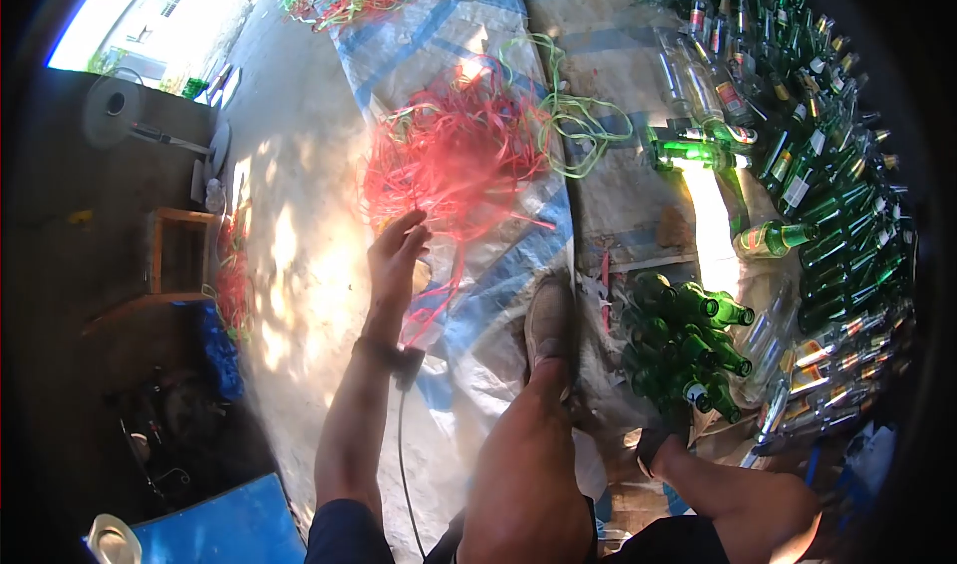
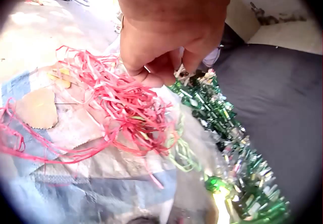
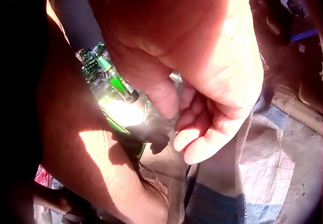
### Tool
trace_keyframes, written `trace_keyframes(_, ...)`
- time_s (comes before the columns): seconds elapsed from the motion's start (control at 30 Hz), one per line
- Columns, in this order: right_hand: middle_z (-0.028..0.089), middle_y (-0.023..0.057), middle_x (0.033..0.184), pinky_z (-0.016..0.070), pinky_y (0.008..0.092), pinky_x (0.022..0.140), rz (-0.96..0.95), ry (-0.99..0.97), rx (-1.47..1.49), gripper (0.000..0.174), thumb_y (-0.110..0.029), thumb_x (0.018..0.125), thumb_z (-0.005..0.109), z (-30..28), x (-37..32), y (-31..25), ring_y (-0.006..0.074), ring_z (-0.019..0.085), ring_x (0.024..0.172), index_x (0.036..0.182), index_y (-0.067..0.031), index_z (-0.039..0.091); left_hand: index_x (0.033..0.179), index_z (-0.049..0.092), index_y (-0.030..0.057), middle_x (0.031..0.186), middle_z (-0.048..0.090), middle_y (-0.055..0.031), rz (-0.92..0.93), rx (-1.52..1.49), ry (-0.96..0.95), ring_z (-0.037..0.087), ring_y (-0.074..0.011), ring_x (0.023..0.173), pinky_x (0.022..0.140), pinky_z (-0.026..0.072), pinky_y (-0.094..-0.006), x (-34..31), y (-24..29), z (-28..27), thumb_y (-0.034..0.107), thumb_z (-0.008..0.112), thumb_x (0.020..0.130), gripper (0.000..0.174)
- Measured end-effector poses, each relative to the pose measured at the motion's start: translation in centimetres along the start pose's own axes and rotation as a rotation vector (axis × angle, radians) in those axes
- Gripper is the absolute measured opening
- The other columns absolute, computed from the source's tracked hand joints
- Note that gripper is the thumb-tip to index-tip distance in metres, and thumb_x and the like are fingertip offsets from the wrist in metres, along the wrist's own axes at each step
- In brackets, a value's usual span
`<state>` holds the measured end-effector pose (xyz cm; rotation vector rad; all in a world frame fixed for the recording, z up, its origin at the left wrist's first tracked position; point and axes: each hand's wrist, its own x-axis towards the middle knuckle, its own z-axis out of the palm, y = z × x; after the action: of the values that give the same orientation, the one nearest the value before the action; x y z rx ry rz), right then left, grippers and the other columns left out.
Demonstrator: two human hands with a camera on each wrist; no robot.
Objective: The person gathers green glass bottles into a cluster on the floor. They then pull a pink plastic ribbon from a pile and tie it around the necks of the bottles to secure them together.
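My left hand [image 1: 397, 255] reaches out at the near edge of a tangled pile of red plastic string [image 1: 449, 160], its fingers loosely bent. In the left wrist view no strand shows in its grasp, and the string overlaps the fingertips [image 2: 146, 77]. Part of the pile is blurred in the head view. Loose red strands trail back past the hand, and pale green string [image 1: 588, 115] lies along the pile's right side. My right hand [image 3: 202, 92], outside the head view, hangs beside a bare leg [image 3: 101, 148] with relaxed, slightly curled fingers and nothing in them.
Under the pile spreads a white and blue woven sheet [image 1: 498, 315]. Many green glass bottles [image 1: 837, 205] lie stacked at the right; several more bottles [image 1: 688, 340] stand grouped near my feet. A wooden frame [image 1: 155, 255] and a blue tabletop [image 1: 219, 529] are at the left.
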<state>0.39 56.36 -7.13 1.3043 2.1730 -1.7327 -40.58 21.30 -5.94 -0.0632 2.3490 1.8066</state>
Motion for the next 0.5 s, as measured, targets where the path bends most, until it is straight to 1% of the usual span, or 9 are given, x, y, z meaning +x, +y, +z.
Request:
trace_keyframes(0.07, 0.068, 0.0081, 0.109, 0.0531, 0.0307, 0.084, -0.017, 0.009, 0.018, 0.023, -0.014, 0.097, 0.065, -0.3, -0.5, 0.1, 0.0179, 0.065, 0.096, 0.115, -0.0001, 0.068, 0.128, 0.068, 0.0020, 0.117, 0.073, -0.0094, -0.009, -0.177, 0.084, 0.069, -0.0132, 0.097, 0.080, 0.0547, -0.0266, -3.2, 2.7, -1.0, 0.012, 0.068, 0.099, 0.031)
trace_keyframes(0.13, 0.068, 0.0083, 0.110, 0.0532, 0.0308, 0.085, -0.032, 0.020, 0.022, 0.023, -0.014, 0.097, 0.064, -1.0, -1.5, 0.1, 0.0182, 0.065, 0.096, 0.114, 0.0000, 0.068, 0.120, 0.071, -0.0038, 0.112, 0.074, -0.0105, 0.036, -0.243, 0.108, 0.069, -0.0163, 0.097, 0.081, 0.0552, -0.0304, -6.5, 4.2, -2.7, 0.012, 0.068, 0.098, 0.027)
trace_keyframes(0.2, 0.068, 0.0084, 0.111, 0.0533, 0.0310, 0.085, -0.061, 0.037, 0.021, 0.023, -0.013, 0.097, 0.064, -2.4, -3.1, 0.1, 0.0184, 0.065, 0.096, 0.114, 0.0001, 0.068, 0.114, 0.073, -0.0026, 0.103, 0.074, -0.0093, 0.081, -0.272, 0.116, 0.068, -0.0139, 0.090, 0.081, 0.0535, -0.0276, -10.3, 6.3, -3.7, 0.008, 0.068, 0.096, 0.021)
trace_keyframes(0.33, 0.068, 0.0087, 0.112, 0.0535, 0.0312, 0.085, -0.131, 0.090, 0.001, 0.022, -0.013, 0.097, 0.064, -6.8, -5.6, -1.1, 0.0189, 0.065, 0.097, 0.114, 0.0002, 0.068, 0.101, 0.071, -0.0010, 0.093, 0.072, -0.0048, 0.073, -0.118, 0.233, 0.062, -0.0092, 0.081, 0.074, 0.0473, -0.0218, -18.6, 13.4, -3.6, 0.000, 0.066, 0.091, 0.012)
trace_keyframes(0.37, 0.068, 0.0087, 0.112, 0.0535, 0.0313, 0.086, -0.160, 0.116, -0.010, 0.022, -0.013, 0.097, 0.064, -8.7, -6.4, -1.4, 0.0191, 0.065, 0.097, 0.114, 0.0003, 0.069, 0.113, 0.069, 0.0001, 0.103, 0.072, -0.0077, 0.086, -0.016, 0.178, 0.065, -0.0128, 0.087, 0.083, 0.0505, -0.0267, -20.5, 14.3, -5.1, 0.002, 0.067, 0.097, 0.016)
trace_keyframes(0.4, 0.068, 0.0088, 0.113, 0.0536, 0.0313, 0.086, -0.189, 0.150, -0.029, 0.022, -0.013, 0.097, 0.064, -10.7, -7.3, -1.7, 0.0192, 0.065, 0.097, 0.114, 0.0003, 0.069, 0.113, 0.068, 0.0009, 0.100, 0.072, -0.0070, 0.167, -0.064, 0.174, 0.065, -0.0138, 0.088, 0.084, 0.0504, -0.0283, -22.2, 15.0, -5.4, 0.002, 0.067, 0.097, 0.016)
trace_keyframes(0.43, 0.068, 0.0089, 0.113, 0.0536, 0.0314, 0.086, -0.249, 0.197, -0.087, 0.022, -0.013, 0.097, 0.064, -13.2, -8.1, -2.0, 0.0193, 0.065, 0.097, 0.114, 0.0003, 0.069, 0.112, 0.067, 0.0011, 0.101, 0.071, -0.0070, 0.247, -0.139, 0.131, 0.065, -0.0147, 0.089, 0.085, 0.0506, -0.0296, -23.7, 16.3, -5.5, 0.003, 0.067, 0.097, 0.015)
trace_keyframes(0.47, 0.068, 0.0089, 0.113, 0.0537, 0.0315, 0.086, -0.328, 0.250, -0.169, 0.022, -0.013, 0.097, 0.064, -15.8, -9.0, -2.3, 0.0194, 0.065, 0.097, 0.114, 0.0004, 0.069, 0.112, 0.067, 0.0012, 0.101, 0.071, -0.0070, 0.326, -0.214, 0.090, 0.066, -0.0157, 0.090, 0.087, 0.0508, -0.0309, -25.1, 17.5, -5.6, 0.003, 0.067, 0.097, 0.015)
trace_keyframes(0.5, 0.068, 0.0090, 0.113, 0.0537, 0.0315, 0.086, -0.449, 0.307, -0.309, 0.022, -0.013, 0.097, 0.063, -18.2, -9.7, -2.7, 0.0196, 0.066, 0.097, 0.114, 0.0004, 0.069, 0.111, 0.065, 0.0011, 0.104, 0.069, -0.0085, 0.376, -0.206, 0.087, 0.066, -0.0173, 0.091, 0.090, 0.0509, -0.0332, -26.4, 18.7, -5.9, 0.004, 0.067, 0.098, 0.014)
